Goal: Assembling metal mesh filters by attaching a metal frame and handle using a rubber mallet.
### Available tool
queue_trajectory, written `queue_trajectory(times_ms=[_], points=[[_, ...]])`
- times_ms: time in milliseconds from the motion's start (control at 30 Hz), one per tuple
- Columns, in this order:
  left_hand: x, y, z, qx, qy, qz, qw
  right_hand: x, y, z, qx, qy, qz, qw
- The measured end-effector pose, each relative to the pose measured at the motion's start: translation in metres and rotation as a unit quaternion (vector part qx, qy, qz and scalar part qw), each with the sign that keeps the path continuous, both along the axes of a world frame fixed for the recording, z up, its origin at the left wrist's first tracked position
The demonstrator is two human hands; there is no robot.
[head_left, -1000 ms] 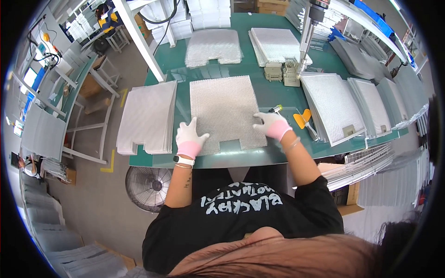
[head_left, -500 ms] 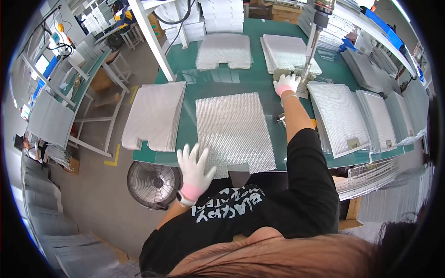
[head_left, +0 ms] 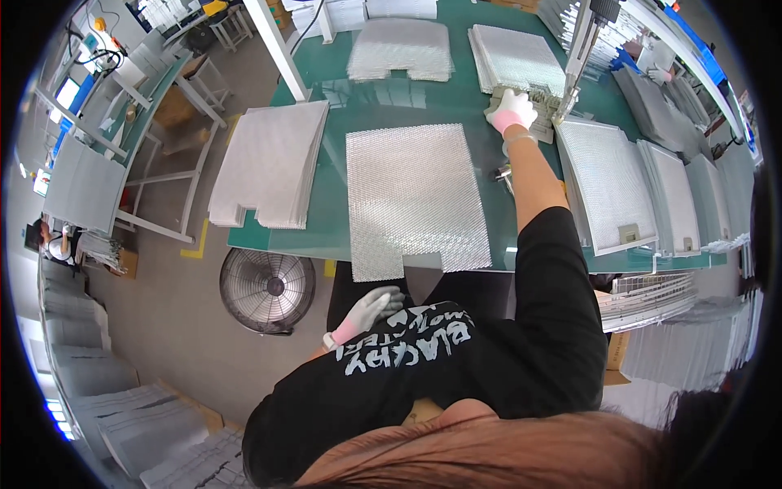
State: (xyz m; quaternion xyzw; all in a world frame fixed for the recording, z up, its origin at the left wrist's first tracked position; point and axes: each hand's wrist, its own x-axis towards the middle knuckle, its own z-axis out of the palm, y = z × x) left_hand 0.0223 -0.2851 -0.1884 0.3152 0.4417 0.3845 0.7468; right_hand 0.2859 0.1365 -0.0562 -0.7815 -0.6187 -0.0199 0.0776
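A silvery mesh sheet [head_left: 415, 191] with a notch in its near edge lies flat on the green table, its near end reaching past the table's front edge. My gloved left hand [head_left: 373, 313] is below that edge, close to my body, its fingers loosely stretched and touching no sheet. Far to the right, my gloved right hand [head_left: 513, 112] is closed, fingers bent down over a group of small grey-beige plates [head_left: 541, 114]; whatever its fingertips hold is hidden. A metal tool [head_left: 503, 174] lies beside my right forearm.
Stacked mesh sheets stand at the left [head_left: 269, 163], far middle [head_left: 399, 50] and far right [head_left: 517, 59]. Framed panels [head_left: 611, 187] lean along the right side. A vertical metal tool [head_left: 577, 73] hangs near my right hand. A floor fan [head_left: 269, 289] stands left of me.
My left hand has drawn back from the mesh sheet's near left corner toward my body. My right hand stays at the small plates, its fingers now bent in. The view has tilted down slightly.
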Motion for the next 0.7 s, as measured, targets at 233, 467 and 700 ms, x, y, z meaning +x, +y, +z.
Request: queue_trajectory(times_ms=[233, 467, 700], points=[[0.027, 0.039, 0.004, -0.077, -0.196, 0.102, 0.972, 0.017, -0.054, -0.030, 0.211, 0.336, 0.216, 0.892], [0.029, 0.038, -0.010, -0.003, -0.100, 0.164, 0.981, -0.023, -0.339, -0.049, -0.307, 0.671, 0.225, 0.636], [0.037, 0.038, -0.011, 0.076, 0.051, 0.170, 0.981, -0.051, -0.364, -0.129, -0.246, 0.839, 0.036, 0.484]])
